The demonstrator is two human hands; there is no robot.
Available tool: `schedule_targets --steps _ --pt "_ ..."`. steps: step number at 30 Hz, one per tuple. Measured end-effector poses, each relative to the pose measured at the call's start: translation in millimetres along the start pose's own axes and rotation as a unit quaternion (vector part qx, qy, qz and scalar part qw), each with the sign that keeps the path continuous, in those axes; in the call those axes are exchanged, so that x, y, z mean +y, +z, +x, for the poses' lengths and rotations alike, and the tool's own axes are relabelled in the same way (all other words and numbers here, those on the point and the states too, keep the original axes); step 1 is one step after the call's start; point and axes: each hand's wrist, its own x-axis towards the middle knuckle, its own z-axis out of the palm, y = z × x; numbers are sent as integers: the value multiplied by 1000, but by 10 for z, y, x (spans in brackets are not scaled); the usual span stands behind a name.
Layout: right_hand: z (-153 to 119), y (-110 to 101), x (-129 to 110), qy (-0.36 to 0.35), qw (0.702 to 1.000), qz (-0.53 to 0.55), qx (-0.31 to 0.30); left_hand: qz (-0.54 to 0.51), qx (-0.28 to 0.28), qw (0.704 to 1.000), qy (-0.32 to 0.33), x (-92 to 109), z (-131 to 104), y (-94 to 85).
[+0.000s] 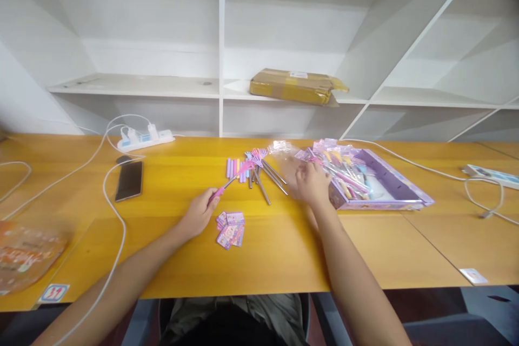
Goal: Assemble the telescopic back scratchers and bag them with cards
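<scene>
My left hand (201, 211) is closed round the pink handle of a telescopic back scratcher (230, 181), its metal rod pointing up and right. The scratcher's head reaches a heap of similar back scratchers (263, 184) with metal rods and small hand-shaped heads. Beside the heap lies a row of pastel handle tubes (232, 168). Several small purple cards (231, 230) lie just right of my left hand. My right hand (314, 181) has its fingers curled on a clear plastic wrapper (290, 165), at the left edge of the purple box (399, 203). Its fingertips are partly hidden.
Wrapped pastel items (346, 173) fill the box's left part. A phone (129, 180), a power strip (146, 139) and white cables are at left, with an orange bag (30, 257) nearer. A taped carton (292, 85) sits on the shelf. Another power strip (492, 174) is at right.
</scene>
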Motion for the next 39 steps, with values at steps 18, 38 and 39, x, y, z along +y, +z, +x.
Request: schedule_targets --steps 18,38,39 --pt "-75 71 32 69 988 -90 -106 57 -82 995 32 59 -51 10" --pt "-38 -126 217 65 986 -132 -84 66 -76 994 46 72 -61 17" --pt "-30 -143 206 53 988 -126 -78 58 -69 995 46 69 -62 22"
